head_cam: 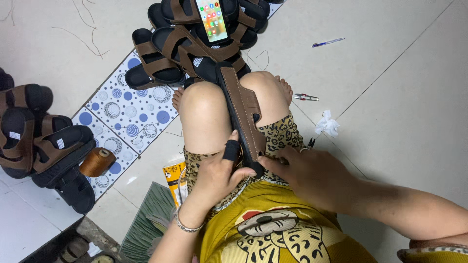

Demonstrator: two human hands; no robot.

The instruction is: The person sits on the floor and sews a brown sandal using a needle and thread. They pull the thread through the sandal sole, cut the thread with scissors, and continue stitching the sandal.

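Brown sandal (pixel 242 112) clamped between knees, long axis running away from body. Left hand (pixel 222 173) w/ black thumb guard gripping near end; right hand (pixel 312 178) pinching same end from other side. Thread spool (pixel 97 162) left of sandal, on floor.

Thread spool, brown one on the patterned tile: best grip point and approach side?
The thread spool lies on its side on the patterned tile, one end facing up and right. Probably best to come from above and close the fingers across the wound middle, from the two long sides. The sandals crowd its left; the right side looks open. Both the left hand and the right hand are on the sandal between the knees.
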